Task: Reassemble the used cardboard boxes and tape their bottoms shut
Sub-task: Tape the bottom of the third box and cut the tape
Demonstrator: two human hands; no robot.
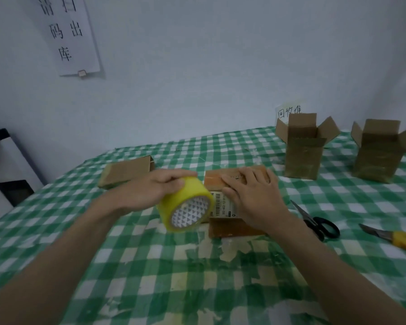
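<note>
Head view: much of the cardboard box (234, 227) at the table's (150, 266) middle is hidden by the right hand (256, 195), pressed flat on it with straight fingers. A yellow tape roll (185, 205) is gripped by the left hand (150, 191). Scissors (317, 221), a knife (394, 238), a flattened box (127, 171) and two upright boxes (305, 148) are seen around.

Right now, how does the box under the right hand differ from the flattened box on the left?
The box under the right hand carries a barcode label; the flattened box shows none. The first is pressed by the right hand; the second lies untouched. Both are brown cardboard.
</note>
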